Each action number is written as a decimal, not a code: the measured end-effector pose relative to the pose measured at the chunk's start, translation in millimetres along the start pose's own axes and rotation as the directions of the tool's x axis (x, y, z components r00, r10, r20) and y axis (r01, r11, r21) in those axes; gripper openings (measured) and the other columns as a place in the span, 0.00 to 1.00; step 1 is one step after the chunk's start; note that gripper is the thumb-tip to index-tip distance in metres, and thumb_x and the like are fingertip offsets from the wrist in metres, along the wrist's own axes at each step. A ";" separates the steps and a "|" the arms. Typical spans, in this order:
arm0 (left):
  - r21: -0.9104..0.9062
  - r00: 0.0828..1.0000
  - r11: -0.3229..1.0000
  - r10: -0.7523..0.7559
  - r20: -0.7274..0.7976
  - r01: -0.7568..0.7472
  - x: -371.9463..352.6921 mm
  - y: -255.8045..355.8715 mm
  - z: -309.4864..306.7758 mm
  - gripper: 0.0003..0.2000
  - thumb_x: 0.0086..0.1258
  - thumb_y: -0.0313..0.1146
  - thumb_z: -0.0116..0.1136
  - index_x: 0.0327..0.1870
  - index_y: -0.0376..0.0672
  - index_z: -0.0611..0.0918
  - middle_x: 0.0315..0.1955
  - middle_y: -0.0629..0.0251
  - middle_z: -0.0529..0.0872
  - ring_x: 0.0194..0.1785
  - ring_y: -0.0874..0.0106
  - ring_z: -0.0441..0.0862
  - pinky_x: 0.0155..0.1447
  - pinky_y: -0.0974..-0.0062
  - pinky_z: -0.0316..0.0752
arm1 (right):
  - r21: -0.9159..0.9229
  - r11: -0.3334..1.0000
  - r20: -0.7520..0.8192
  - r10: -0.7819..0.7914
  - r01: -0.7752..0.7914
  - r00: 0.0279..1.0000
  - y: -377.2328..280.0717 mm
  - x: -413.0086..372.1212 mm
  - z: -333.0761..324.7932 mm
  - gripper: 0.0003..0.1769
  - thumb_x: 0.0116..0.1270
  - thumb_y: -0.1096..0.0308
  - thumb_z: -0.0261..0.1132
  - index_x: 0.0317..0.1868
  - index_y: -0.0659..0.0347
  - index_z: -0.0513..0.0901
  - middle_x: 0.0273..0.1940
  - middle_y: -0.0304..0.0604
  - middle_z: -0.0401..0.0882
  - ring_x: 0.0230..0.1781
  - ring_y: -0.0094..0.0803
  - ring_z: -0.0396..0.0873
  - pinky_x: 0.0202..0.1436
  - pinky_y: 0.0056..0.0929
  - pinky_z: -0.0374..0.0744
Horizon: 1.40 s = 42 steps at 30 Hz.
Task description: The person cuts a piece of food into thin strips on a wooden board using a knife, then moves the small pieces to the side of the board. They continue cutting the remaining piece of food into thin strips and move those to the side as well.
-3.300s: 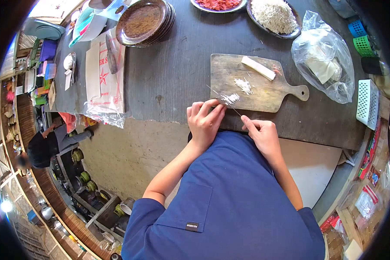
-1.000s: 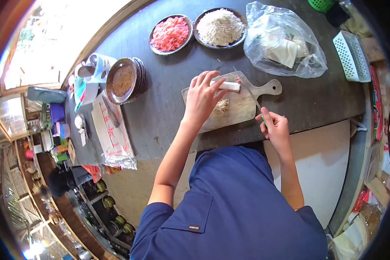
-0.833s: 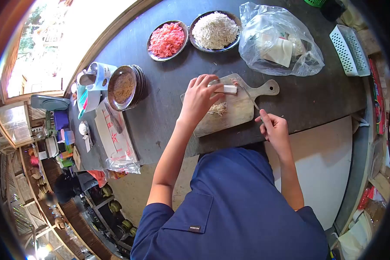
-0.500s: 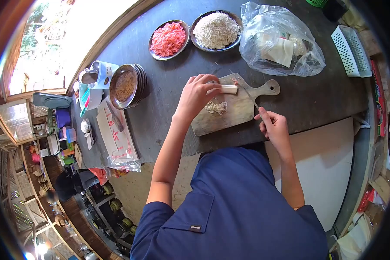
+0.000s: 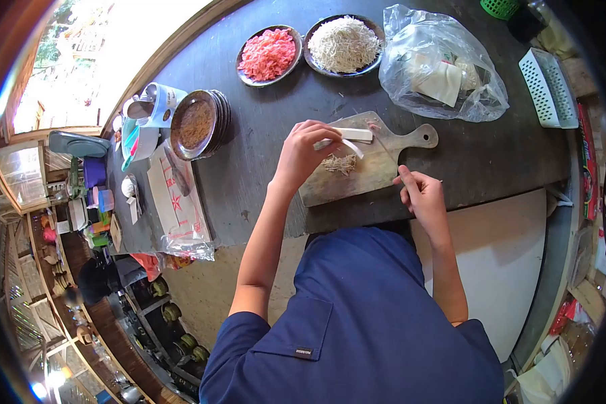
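Observation:
My left hand (image 5: 310, 149) is closed on a pale flat strip (image 5: 351, 147) that sticks out past its fingertips over the wooden cutting board (image 5: 357, 186). Just beyond that strip, a white block (image 5: 354, 135) lies on the board. A small heap of thin pale shreds (image 5: 339, 163) sits below the strip. At the board's right edge my right hand (image 5: 417, 188) grips a knife (image 5: 386, 147) by its handle, the blade slanting up and left over the board.
Beyond the board stand a bowl of pink pieces (image 5: 268, 55), a bowl of white shreds (image 5: 344, 44) and a clear plastic bag (image 5: 443, 64). Stacked brown bowls (image 5: 194, 129) and a printed packet (image 5: 177, 197) are at the left; a white perforated basket (image 5: 549, 88) is at the right.
A pale strip now sticks out from my left hand, separate from the white block. My left hand has shifted slightly down. The knife stays in my right hand.

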State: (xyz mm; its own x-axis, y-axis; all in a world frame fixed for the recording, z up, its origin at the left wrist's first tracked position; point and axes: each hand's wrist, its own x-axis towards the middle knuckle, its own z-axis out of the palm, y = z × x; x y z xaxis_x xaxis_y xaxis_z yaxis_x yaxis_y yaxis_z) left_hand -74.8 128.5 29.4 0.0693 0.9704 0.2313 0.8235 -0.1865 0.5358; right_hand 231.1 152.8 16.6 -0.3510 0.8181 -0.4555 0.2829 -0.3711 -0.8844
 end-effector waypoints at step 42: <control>0.080 0.948 0.967 -0.219 -0.231 0.243 -98.2 59.5 40.2 0.09 0.71 0.25 0.71 0.51 0.40 0.90 0.52 0.64 0.87 0.52 0.61 0.85 0.57 0.62 0.83 | -0.373 0.831 0.242 -0.342 0.412 0.908 -23.9 -40.3 41.8 0.23 0.85 0.64 0.65 0.77 0.43 0.83 0.45 0.47 0.90 0.40 0.49 0.89 0.48 0.46 0.85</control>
State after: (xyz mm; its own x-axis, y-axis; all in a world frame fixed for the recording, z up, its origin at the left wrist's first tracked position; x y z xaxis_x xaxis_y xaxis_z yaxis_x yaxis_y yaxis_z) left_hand -9.9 28.3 6.0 -0.2445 0.9254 0.2895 0.8579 0.0673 0.5095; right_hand 201.1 110.4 51.9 -0.6313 0.7635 -0.1360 0.4238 0.1927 -0.8850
